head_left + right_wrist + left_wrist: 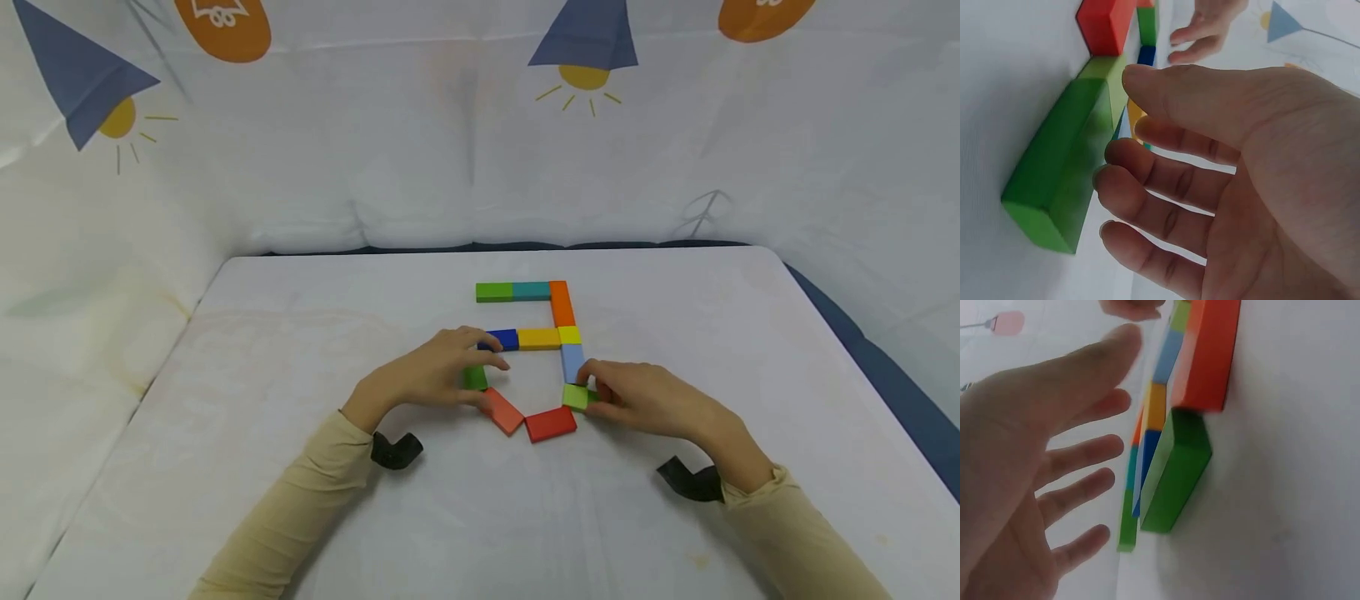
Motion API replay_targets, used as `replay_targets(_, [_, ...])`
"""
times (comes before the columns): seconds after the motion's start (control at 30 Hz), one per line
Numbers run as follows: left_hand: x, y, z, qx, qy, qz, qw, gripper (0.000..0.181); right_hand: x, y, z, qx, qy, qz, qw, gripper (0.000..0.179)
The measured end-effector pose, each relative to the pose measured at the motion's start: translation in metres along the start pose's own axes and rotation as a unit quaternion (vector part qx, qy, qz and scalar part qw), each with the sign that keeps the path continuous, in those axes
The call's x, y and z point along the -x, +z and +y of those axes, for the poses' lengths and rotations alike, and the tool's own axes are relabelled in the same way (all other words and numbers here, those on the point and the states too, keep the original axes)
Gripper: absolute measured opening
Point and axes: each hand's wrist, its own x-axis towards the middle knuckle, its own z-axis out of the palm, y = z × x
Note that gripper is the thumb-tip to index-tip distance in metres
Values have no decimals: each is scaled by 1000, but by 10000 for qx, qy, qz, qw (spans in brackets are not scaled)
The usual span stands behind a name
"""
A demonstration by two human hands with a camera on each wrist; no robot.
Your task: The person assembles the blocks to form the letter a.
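Observation:
My left hand [438,367] hovers with spread fingers over a green block [475,378] and a salmon block [505,412]. Its thumb overlaps the salmon one in the head view; in the left wrist view the fingers stand apart from the blocks. My right hand [645,396] is over a light green block [575,397] and a longer green block [1060,162] lying end to end with it. The right fingers are loosely bent, thumb close by the light green block. In the head view this hand hides most of the longer block. A red block [551,424] lies between the hands.
Beyond the hands, further blocks form connected lines: green [493,292], teal [531,291], orange [562,303], dark blue [510,339], amber [538,339], yellow [570,335] and light blue [572,362]. They lie on a white table [337,308] before a printed white curtain [412,150].

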Motion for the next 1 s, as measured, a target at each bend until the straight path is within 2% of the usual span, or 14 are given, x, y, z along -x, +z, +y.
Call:
replay_targets(0.13, [0,1,-8,-191,-505,438,9976,46,0,-1,2,48,8,70,10000,33])
replay_targets(0.2, [-1,3,-11,-308,-660,519,9960,46,0,-1,3,43,8,66,10000,33])
replay_targets(0.43, [-4,9,-13,-436,-978,82,9942,47,1,-2,4,19,9,98,10000,32])
replay_targets(0.5, [-4,9,-12,-431,-1011,48,9939,47,1,-2,4,43,-13,110,9999,31])
replay_targets(0.8, [-2,5,-11,-211,-1096,187,9936,47,0,-3,5,61,-43,115,9999,30])
replay_targets(1.0, [-5,3,-22,389,-1311,396,9898,49,0,-3,5,-41,-5,71,10000,29])
